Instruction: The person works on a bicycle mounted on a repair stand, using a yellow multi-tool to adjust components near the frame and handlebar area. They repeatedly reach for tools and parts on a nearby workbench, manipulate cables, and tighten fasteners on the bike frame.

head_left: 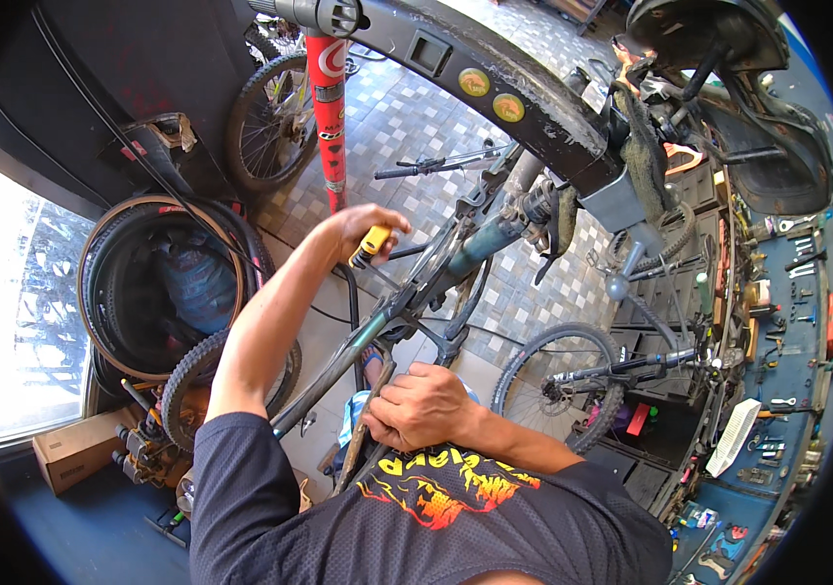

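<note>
A bicycle frame (480, 244), dark with a green sheen, runs diagonally in front of me. My left hand (353, 226) is closed around a small yellow-and-black tool (374, 241), held over the left side of the frame. The tool's exact kind does not show. My right hand (423, 405) is closed on a worn brownish bar (366, 424) close to my chest. Whether that bar belongs to the frame I cannot tell.
A red post (328, 127) and a thick black beam (475, 78) stand ahead. Stacked tires (90, 292) lie left, above a cardboard box (80, 450). Another bicycle's wheel (499, 390) is at right, beside a blue tool board (777, 390) with many tools.
</note>
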A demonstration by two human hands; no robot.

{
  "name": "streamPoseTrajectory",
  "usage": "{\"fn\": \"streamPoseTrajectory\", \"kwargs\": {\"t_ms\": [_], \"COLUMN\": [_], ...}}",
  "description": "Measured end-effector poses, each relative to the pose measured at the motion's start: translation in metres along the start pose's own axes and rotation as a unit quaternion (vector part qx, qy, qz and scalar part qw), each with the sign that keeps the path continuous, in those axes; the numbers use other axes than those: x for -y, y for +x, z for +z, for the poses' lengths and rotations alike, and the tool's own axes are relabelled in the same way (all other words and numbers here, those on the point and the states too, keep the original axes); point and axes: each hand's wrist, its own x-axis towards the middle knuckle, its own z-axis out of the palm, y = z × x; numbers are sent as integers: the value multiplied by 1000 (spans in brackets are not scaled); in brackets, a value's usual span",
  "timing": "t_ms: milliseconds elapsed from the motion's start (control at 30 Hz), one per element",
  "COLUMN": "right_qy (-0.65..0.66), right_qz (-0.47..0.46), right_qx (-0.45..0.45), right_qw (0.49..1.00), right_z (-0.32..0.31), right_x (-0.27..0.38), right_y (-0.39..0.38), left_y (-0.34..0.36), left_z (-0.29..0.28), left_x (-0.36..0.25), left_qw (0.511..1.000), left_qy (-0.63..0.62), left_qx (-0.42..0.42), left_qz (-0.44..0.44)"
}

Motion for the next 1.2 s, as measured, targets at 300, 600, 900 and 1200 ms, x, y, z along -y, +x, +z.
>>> {"fn": "streamPoseTrajectory", "kwargs": {"t_ms": [300, 600, 900, 1200], "right_qy": [8, 13, 23, -5], "right_qz": [12, 20, 21, 26], "right_qx": [-1, 1, -10, -4], "right_qw": [1000, 1000, 999, 1000], "right_z": [4, -1, -1, 1], "right_x": [2, 1, 4, 2], "right_y": [0, -5, -3, -1], "left_y": [-20, -51, -205, -222], "left_z": [19, 15, 100, 131], "left_x": [89, 94, 56, 0], "left_qw": [957, 938, 723, 669], "left_qy": [-150, 8, 572, 690], "left_qx": [73, -174, -336, -275], "left_qz": [239, 300, 194, 30]}}
